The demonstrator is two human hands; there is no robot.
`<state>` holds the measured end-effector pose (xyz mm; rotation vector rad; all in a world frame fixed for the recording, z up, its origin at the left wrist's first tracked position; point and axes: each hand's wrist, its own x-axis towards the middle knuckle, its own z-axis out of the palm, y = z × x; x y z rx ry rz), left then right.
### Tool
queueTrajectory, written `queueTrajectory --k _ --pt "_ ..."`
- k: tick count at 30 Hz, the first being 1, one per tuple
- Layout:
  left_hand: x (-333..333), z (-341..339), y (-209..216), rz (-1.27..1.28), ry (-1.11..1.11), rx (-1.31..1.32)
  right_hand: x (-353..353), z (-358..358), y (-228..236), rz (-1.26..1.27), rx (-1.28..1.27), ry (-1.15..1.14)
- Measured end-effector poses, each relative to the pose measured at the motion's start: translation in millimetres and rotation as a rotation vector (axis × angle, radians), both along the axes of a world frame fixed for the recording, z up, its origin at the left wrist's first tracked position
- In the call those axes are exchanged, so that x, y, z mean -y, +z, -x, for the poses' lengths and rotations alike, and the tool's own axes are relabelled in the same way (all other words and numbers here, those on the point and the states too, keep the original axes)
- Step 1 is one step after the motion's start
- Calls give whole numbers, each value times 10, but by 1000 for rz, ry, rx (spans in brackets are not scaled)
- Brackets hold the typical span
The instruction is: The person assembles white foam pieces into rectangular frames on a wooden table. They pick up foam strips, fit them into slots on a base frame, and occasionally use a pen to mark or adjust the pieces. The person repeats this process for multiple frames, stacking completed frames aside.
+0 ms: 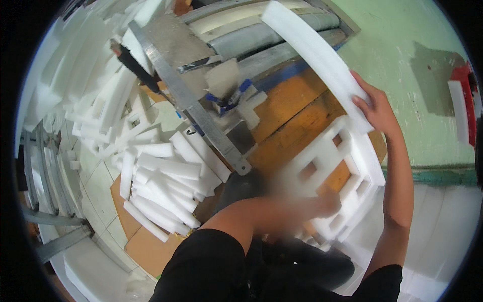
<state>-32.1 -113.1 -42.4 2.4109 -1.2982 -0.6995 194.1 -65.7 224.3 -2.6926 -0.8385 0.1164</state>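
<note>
A long white foam strip [314, 48] slants from the far side of the workbench toward me. Near its lower end my right hand [375, 103] grips it, thumb and fingers on its edge and face. Below it lies a thick white foam block [329, 161] with several square cut-outs, over the orange-brown wooden top [294, 98]. My left hand [322, 204] is smeared by motion at the near part of this block; its fingers do not show clearly. I cannot tell whether it holds anything.
Left of the bench, white foam offcuts [163, 168] lie heaped on cardboard [146, 251]. A metal bar [188, 100] edges the bench, with a dark-handled tool [133, 65] beside it. Grey rolls [256, 38] lie at the back. A red object [468, 95] is by the green wall [392, 40].
</note>
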Motion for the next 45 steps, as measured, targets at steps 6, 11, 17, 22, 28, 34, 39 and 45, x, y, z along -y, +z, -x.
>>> queueTrajectory --k 6,11,17,22,28,34,39,45 --pt "-541 -71 149 -41 61 -12 -23 -18 -132 -772 -714 -151" --pt "-575 -59 -208 -51 95 18 546 460 -210 -1004 -782 -118" --pt "-640 -258 -12 -62 -63 33 1622 1540 -551 -1066 -596 -493" --pt "-721 -619 65 -3 -115 166 2134 2586 -778 -879 -344 -612" --pt "-1388 -1419 410 239 467 -44 2737 3523 -1462 -372 -27 -764" --pt "-1904 -1484 640 569 624 -60 2520 3831 -1722 -69 -51 -651" --pt "-1823 -1226 707 614 693 -116 2419 3795 -1810 -23 -97 -585" --pt "-1662 -1655 237 124 244 131 2255 3717 -1822 -11 -71 -488"
